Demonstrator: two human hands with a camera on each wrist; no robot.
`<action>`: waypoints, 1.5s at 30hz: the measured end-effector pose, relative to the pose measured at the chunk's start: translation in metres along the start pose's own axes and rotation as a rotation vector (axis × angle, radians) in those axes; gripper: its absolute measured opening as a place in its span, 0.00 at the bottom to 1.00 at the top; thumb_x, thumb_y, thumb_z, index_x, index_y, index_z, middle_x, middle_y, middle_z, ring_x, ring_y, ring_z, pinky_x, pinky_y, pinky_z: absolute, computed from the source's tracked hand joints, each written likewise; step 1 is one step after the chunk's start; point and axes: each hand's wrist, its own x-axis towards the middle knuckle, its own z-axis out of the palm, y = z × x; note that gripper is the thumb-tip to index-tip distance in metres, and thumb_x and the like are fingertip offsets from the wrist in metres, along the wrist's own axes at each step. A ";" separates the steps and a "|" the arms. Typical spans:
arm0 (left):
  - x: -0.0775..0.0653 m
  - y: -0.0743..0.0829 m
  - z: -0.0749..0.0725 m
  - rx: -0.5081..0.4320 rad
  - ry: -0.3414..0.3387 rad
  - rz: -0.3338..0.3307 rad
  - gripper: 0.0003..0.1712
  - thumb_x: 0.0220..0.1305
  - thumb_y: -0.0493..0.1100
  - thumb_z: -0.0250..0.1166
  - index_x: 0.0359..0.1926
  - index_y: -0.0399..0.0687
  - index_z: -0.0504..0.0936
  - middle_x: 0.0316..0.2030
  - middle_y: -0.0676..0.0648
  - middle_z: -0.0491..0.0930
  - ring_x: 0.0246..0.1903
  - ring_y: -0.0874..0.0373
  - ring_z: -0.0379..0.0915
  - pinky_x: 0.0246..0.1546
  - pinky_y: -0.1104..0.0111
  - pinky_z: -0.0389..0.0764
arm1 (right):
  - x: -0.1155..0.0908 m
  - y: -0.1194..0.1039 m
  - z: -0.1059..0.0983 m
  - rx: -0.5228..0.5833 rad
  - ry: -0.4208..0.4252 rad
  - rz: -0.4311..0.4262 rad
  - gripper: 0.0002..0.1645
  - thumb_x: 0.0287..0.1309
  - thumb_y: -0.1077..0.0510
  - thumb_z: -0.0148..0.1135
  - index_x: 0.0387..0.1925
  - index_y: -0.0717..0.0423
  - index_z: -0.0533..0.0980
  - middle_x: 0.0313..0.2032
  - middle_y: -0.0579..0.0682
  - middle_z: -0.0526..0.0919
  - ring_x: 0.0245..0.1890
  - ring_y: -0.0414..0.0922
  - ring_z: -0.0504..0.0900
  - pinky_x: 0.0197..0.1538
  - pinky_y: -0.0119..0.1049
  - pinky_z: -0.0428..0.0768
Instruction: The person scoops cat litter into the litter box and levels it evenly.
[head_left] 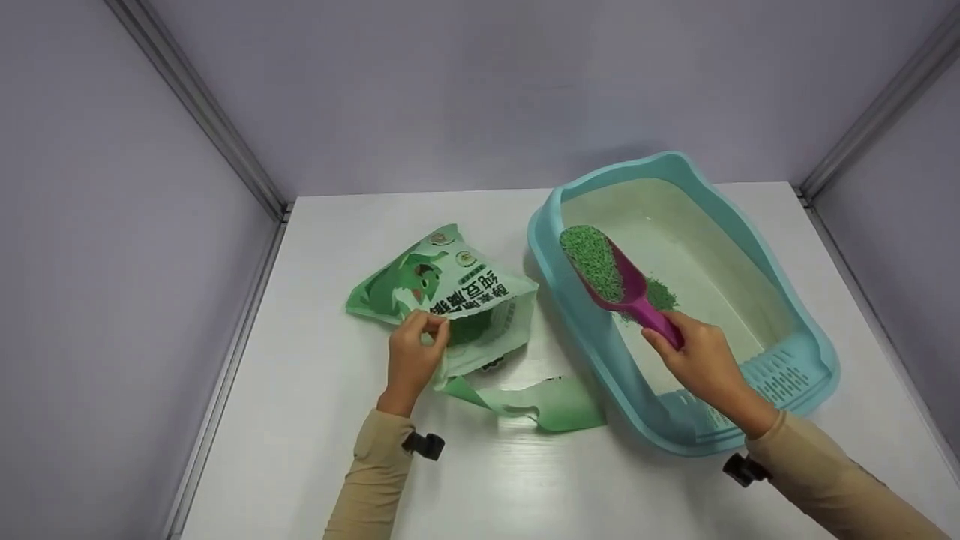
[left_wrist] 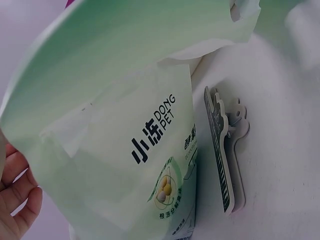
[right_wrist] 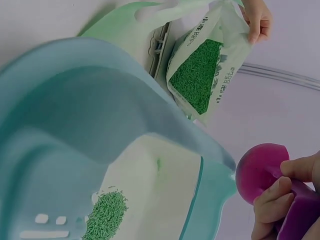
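My right hand (head_left: 703, 361) grips the handle of a magenta scoop (head_left: 639, 291) heaped with green cat litter pellets (head_left: 594, 259). The loaded scoop hangs over the left side of a blue litter box (head_left: 757, 232), where a small pile of pellets (head_left: 661, 294) lies on the pale bottom. My left hand (head_left: 416, 349) pinches the torn edge of a green and white litter bag (head_left: 480, 281). The bag lies tilted with its mouth gaping, and pellets (right_wrist: 197, 75) show inside it in the right wrist view.
A torn green strip (head_left: 562, 405) hangs from the bag's opening across the white table (head_left: 300, 450). Beside the bag, a flat clip (left_wrist: 225, 150) lies on the table in the left wrist view. Grey panels (head_left: 480, 90) close in the back and sides.
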 end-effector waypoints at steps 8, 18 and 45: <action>-0.002 0.000 0.000 -0.002 -0.014 0.006 0.04 0.61 0.36 0.65 0.30 0.43 0.79 0.25 0.46 0.78 0.25 0.58 0.77 0.27 0.64 0.81 | 0.006 0.009 -0.008 -0.022 0.042 0.010 0.15 0.55 0.61 0.68 0.41 0.69 0.79 0.18 0.55 0.75 0.16 0.36 0.63 0.20 0.26 0.62; -0.001 -0.001 0.000 -0.015 -0.016 -0.003 0.04 0.61 0.36 0.65 0.30 0.43 0.79 0.25 0.45 0.78 0.25 0.58 0.77 0.27 0.61 0.82 | 0.012 0.023 -0.010 -0.043 0.043 0.068 0.17 0.58 0.59 0.66 0.42 0.69 0.79 0.20 0.57 0.77 0.17 0.37 0.63 0.21 0.27 0.62; -0.001 -0.001 0.000 -0.008 -0.015 -0.009 0.05 0.61 0.36 0.65 0.29 0.43 0.79 0.25 0.46 0.79 0.25 0.59 0.78 0.28 0.63 0.81 | 0.029 0.061 -0.012 -0.086 -0.172 0.164 0.21 0.63 0.54 0.61 0.42 0.73 0.77 0.21 0.59 0.77 0.19 0.42 0.66 0.21 0.31 0.64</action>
